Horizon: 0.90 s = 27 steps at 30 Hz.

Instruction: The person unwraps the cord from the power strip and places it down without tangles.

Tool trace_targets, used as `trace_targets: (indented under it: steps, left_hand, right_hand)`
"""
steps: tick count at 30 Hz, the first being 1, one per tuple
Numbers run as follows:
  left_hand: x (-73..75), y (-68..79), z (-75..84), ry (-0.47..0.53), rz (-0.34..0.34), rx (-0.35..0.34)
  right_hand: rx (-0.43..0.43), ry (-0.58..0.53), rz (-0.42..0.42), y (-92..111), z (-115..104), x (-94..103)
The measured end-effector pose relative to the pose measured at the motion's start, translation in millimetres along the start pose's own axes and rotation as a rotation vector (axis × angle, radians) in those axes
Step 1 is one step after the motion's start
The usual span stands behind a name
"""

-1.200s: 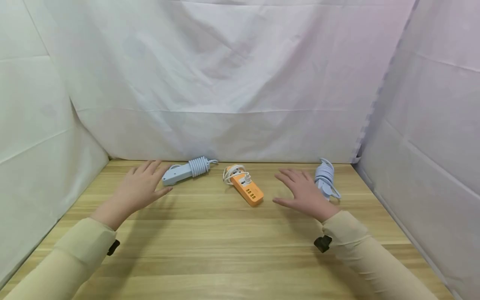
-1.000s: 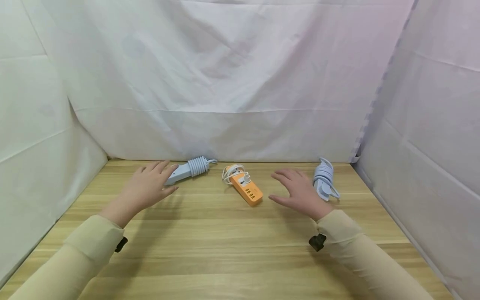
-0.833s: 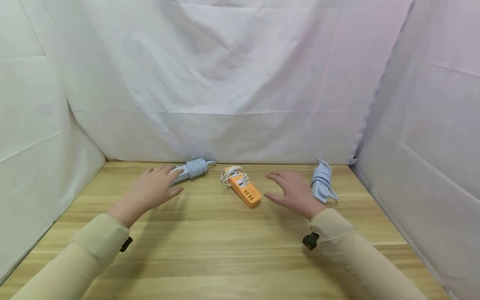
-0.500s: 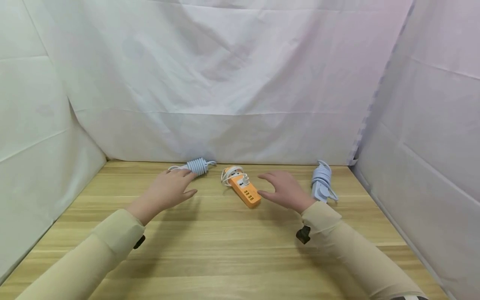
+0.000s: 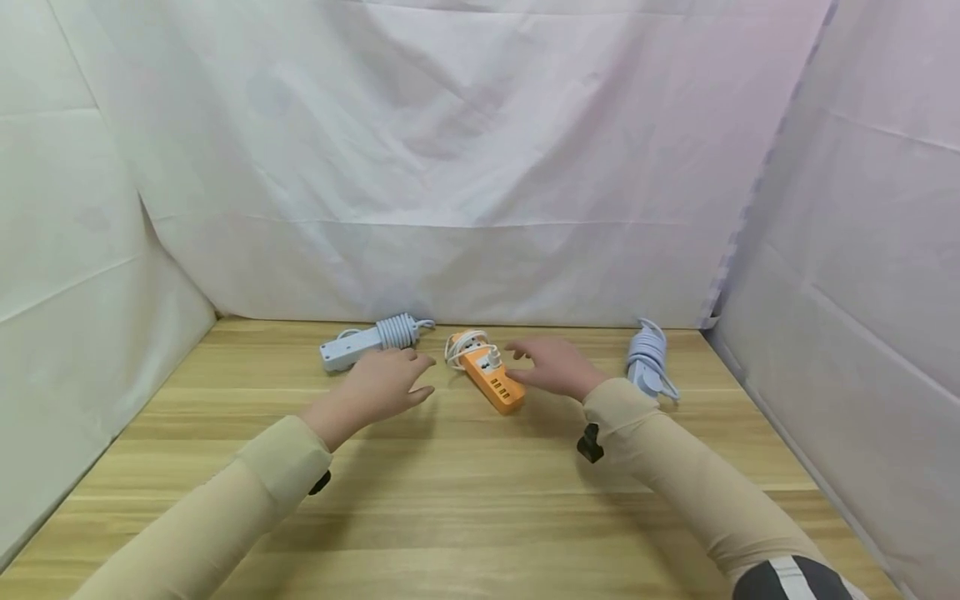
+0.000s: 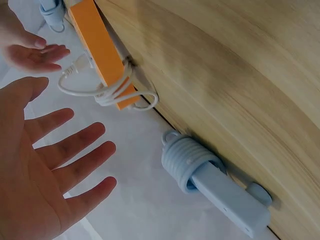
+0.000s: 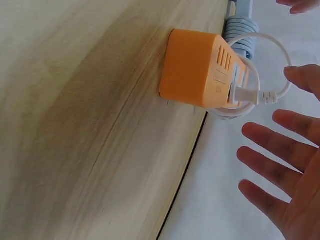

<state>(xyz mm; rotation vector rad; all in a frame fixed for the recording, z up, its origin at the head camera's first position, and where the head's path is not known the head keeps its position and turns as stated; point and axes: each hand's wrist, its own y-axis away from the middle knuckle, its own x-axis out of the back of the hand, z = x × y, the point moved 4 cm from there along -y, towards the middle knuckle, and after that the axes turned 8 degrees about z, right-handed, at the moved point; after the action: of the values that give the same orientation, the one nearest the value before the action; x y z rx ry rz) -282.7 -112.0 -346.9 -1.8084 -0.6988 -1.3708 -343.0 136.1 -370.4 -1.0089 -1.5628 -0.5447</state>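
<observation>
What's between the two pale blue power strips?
The head view shows an orange power strip between the left blue strip and the right blue strip, with the left hand and right hand on either side of it.

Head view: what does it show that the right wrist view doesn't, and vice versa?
Only the head view shows the rightmost blue power strip and the beige sleeves. Only the right wrist view shows the palm of the right hand. Both show the orange power strip, the white plug, the leftmost blue power strip and at least part of the left hand.
</observation>
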Motion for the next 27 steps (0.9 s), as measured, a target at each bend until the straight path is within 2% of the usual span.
trace_targets:
  steps: [9, 18, 22, 27]
  left_hand:
    - [-11.4, -10.2, 16.0, 0.033, -0.029, -0.009]
    - [-20.7, -21.1, 24.8, 0.040, -0.033, -0.024]
    - [-25.7, -25.3, 25.1, 0.048, -0.031, -0.011]
    - [-37.0, -32.5, 25.8, 0.060, -0.068, 0.006]
  right_hand:
    - [-0.022, 0.001, -0.035, -18.3, -1.0, -9.7]
    - [-0.037, -0.083, -0.094, -35.3, 0.2, -17.5]
    - [-0.025, -0.092, -0.131, -42.4, 0.2, -19.2]
    - [0.032, -0.065, -0.139, -53.1, 3.2, -23.6]
